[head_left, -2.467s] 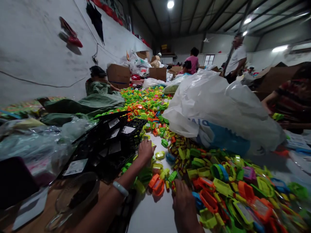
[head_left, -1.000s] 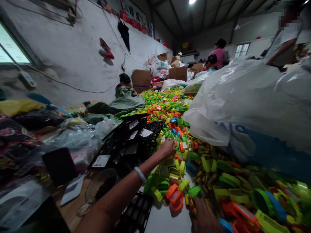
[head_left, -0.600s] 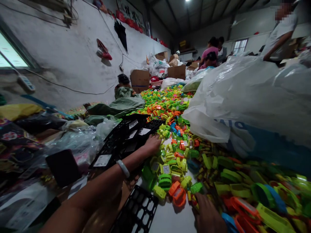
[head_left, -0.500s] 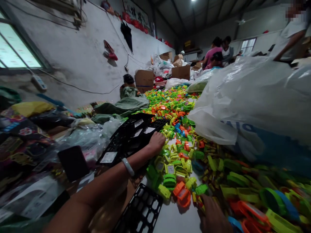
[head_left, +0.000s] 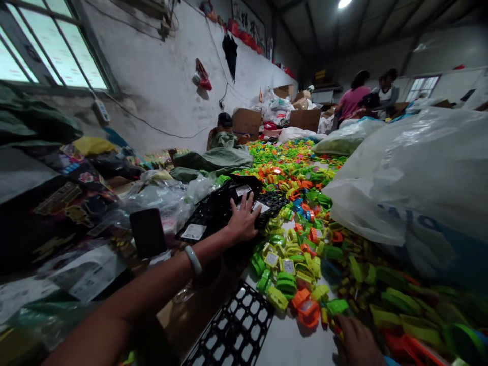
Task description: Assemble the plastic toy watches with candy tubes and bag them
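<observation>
Evidently, from my remote seat, the trays are the business of the moment: I have the left hand [head_left: 244,219] laid out over the stack [head_left: 216,213] of black trays, fingers spread well apart and gripping nothing. Whether the palm presses down or floats just above, I cannot tell. White labels [head_left: 193,232] show on the stack, beside the hand and partly behind its fingers.

Down at the lower edge I have the right hand [head_left: 358,340], fingers bent by a small yellow-and-red stick [head_left: 338,329]. I can't make out whether they are clamped on it or merely touching.

A loose tray [head_left: 232,325] lies on the white table [head_left: 301,348] between the two arms, its holes unfilled where I can see them. Just right of it sit the nearest toys [head_left: 308,312], loosely heaped and running up the table beside the stack.

As I judge it, taking a tray from the stack would call for hooking the left fingertips under one edge; working at the loose tray would call for bringing that hand back toward me.
</observation>
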The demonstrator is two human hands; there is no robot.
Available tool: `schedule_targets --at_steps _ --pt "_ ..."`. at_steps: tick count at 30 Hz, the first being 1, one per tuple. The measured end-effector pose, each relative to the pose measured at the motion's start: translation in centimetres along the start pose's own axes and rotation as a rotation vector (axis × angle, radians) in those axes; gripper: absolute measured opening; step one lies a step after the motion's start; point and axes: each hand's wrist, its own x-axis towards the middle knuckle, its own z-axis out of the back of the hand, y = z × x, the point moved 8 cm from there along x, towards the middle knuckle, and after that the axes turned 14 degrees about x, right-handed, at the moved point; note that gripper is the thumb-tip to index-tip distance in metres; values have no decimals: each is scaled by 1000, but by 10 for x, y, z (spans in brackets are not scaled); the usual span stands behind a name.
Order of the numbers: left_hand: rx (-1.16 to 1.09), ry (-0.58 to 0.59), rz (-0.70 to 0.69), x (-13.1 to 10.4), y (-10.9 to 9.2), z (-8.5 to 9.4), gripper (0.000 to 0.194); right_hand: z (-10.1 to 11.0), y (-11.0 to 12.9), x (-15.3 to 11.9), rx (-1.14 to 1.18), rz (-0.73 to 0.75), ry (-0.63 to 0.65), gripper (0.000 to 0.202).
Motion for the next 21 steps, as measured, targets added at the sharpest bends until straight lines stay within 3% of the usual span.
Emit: schedule_targets --at_steps 3,5,7,9,11,14,17,21 --pt "-36 25 6 15 14 0 45 26 5 14 17 -40 15 51" --pt "-51 22 14 28 27 3 36 42 17 36 104 -61 1 54" --pt "-65 13 12 38 39 6 33 44 36 70 228 -114 10 56" --pt "-81 2 -5 44 48 8 32 28 71 110 405 -76 107 54" --pt "-101 -8 -22 44 55 8 33 4 106 152 531 -94 170 38" --pt "-134 -26 -31 39 58 6 35 -43 142 204 497 -210 298 30" --pt "-159 -36 -36 31 57 0 36 -87 154 236 506 -373 475 23" --pt "-192 -12 -85 14 55 -12 49 -119 148 260 670 -474 573 22"
